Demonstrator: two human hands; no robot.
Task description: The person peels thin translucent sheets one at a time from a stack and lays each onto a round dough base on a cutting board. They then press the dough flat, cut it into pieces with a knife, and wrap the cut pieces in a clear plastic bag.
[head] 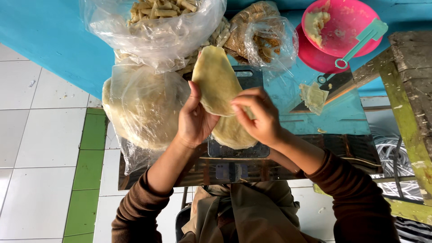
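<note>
Thin pale-yellow round wrapper point(217, 81), limp, slightly creased; left hand point(194, 118) and right hand point(257, 118) both pinching its lower edge.

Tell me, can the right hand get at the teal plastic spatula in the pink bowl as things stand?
Probably not at once: the right hand is pinching the thin round yellow dough sheet together with the left hand. The teal plastic spatula lies uncovered, with nothing between.

white floor tiles point(36, 135), green tile strip point(87, 166), blue wall point(49, 40)

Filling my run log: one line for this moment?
left hand: holds thin wrapper | right hand: pinches its edge | below: second wrapper
</note>
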